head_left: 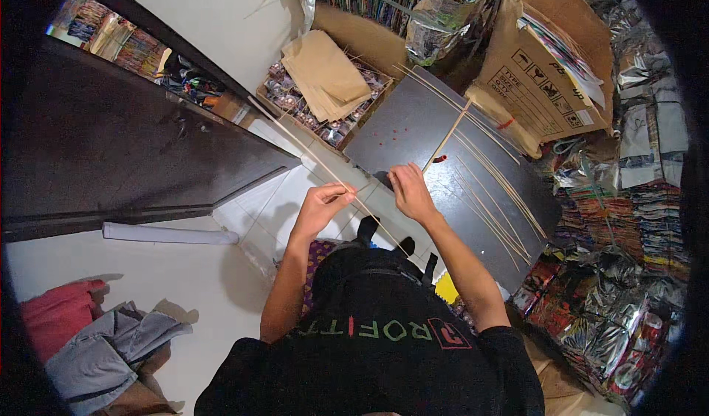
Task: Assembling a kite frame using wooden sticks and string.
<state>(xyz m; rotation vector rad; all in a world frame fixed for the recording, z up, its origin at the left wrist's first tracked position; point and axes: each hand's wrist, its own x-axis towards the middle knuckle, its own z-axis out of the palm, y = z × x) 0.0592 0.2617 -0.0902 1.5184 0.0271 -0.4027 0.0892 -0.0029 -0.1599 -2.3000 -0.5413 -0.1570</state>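
Observation:
My left hand [325,208] is closed in a pinch round a long thin wooden stick [288,134]. That stick slants from the dark door's edge at the upper left down past my lap. At the near left edge of a grey tabletop [384,131], my right hand [410,192] has its fingers curled together. From those fingers a thicker pale stick [448,137] points up and to the right, crossing several thin sticks [493,163] spread on the tabletop. A small red and black piece [441,159] lies beside the thicker stick. Part of my right fingers' grip is hidden.
A brown carton [535,83] stands behind the table, and an open box of small wrapped items [325,131] bears brown paper sheets [325,76]. Bundled packets [598,298] pile up on the right. A dark door [133,135] and clothes [111,349] are at left.

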